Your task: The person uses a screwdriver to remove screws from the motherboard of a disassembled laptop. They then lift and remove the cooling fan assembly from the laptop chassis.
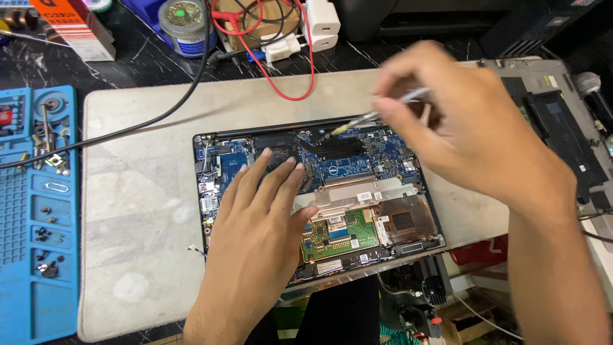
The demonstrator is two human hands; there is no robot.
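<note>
Down in front of me, the opened laptop lies flat on a pale, stained work mat, its long side running left to right, its dark rim framing blue and green circuit boards and a black fan. Left of the laptop sits a blue silicone tray with small screws and metal bits in its pockets. Behind the laptop, a black cable crosses the mat, red wire loops near white plugs, and a round tin stands further back. Right of the laptop rests another grey laptop shell.

My left hand lies flat on the laptop's boards, fingers spread, covering the left middle part. My right hand hovers above the laptop's rear right corner, pinching a slim metal screwdriver; its shaft slants down and left, tip touching the black heat pipe near the rear edge. That hand is motion-blurred.
</note>
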